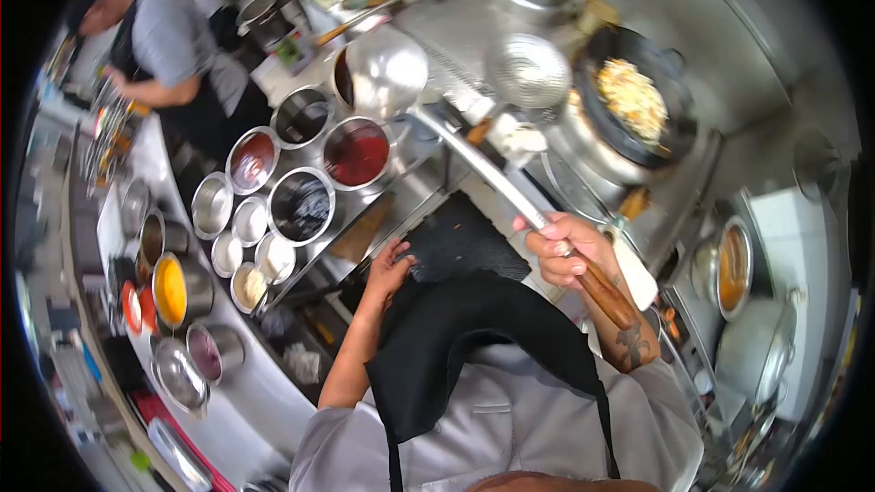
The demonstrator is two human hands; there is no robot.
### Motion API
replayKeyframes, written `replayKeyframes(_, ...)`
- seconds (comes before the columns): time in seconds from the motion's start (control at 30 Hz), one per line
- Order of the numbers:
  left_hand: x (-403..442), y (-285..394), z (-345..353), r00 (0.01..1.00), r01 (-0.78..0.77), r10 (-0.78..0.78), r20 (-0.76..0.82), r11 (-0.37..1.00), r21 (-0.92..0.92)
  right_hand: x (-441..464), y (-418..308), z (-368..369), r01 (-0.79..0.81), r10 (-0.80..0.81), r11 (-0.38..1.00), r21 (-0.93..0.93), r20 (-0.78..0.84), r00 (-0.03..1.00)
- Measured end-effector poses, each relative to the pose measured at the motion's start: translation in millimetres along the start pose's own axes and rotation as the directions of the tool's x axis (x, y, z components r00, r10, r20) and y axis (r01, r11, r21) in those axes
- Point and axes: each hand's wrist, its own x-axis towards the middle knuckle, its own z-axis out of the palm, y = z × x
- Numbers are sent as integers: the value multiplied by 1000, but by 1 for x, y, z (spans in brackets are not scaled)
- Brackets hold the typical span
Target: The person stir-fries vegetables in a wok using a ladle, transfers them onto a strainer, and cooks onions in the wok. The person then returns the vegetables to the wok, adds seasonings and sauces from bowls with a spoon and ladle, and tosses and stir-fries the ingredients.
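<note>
My right hand [570,251] is wrapped round the wooden-ended handle of a long metal ladle [483,169]. The ladle's big round bowl [387,68] is over a pot of dark sauce, at the back of the group of sauce pots. My left hand [392,269] is empty, its fingers apart, beside the metal counter's edge and above a black floor mat [465,237]. Nearest to the ladle bowl are a pot of red sauce [356,153] and a pot of dark liquid [303,207]. A black wok [670,105] at the right holds shredded, pale yellow food [631,100].
A perforated strainer [529,70] lies left of the wok. Another person [182,46] stands at the upper left by a counter. Several small containers and a pot of yellow liquid [170,289] are at the left. A pan of brown sauce [732,266] stands far right.
</note>
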Motion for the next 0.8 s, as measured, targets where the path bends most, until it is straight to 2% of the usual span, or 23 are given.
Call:
replayKeyframes(0.07, 13, 16, 28, 996, -26, 21, 85, 998, 65, -42, -20, 5, 196, -204, 976, -93, -87, 975)
replayKeyframes(0.13, 32, 25, 57, 980, -88, 67, 188, 991, 102, -81, -42, 12, 341, -388, 907, -248, -175, 905)
replayKeyframes(0.23, 60, 35, 100, 927, -301, 219, 305, 919, 255, -124, -68, 18, 472, -684, 674, -568, -241, 688)
replayKeyframes(0.27, 68, 41, 114, 909, -341, 242, 341, 899, 273, -130, -76, 9, 436, -779, 546, -715, -241, 579)
replayKeyframes(0.3, 73, 51, 131, 890, -381, 264, 372, 879, 287, -136, -83, -5, 311, -846, 406, -859, -226, 483)
replayKeyframes(0.37, 85, 70, 159, 845, -482, 320, 429, 803, 350, -127, -99, -39, 66, -961, 179, -982, -160, 227)
replayKeyframes(0.4, 93, 79, 173, 815, -543, 353, 459, 741, 394, -119, -107, -70, -192, -991, 72, -979, -93, 99)
replayKeyframes(0.43, 102, 89, 186, 782, -601, 383, 492, 671, 434, -112, -115, -106, -448, -1000, 0, -894, 3, -7)
replayKeyframes(0.47, 108, 102, 198, 680, -732, 487, 548, 486, 477, -112, -122, -137, -534, -999, 33, -845, -38, -2)
replayKeyframes(0.57, 149, 117, 233, 605, -752, 543, 583, 148, 642, -118, -148, -175, -632, -982, 49, -774, -151, 109)
replayKeyframes(0.6, 166, 117, 242, 592, -733, 556, 583, 71, 676, -113, -146, -187, -664, -979, 79, -744, -185, 91)
replayKeyframes(0.67, 193, 124, 264, 641, -688, 481, 597, 16, 726, -104, -159, -210, -700, -966, 157, -697, -255, 38)
replayKeyframes(0.77, 227, 119, 274, 720, -605, 341, 605, -118, 787, -104, -178, -226, -645, -981, 104, -757, -184, 57)
replayKeyframes(0.8, 234, 120, 280, 744, -586, 292, 601, -149, 797, -107, -183, -235, -636, -981, 127, -761, -193, 35)
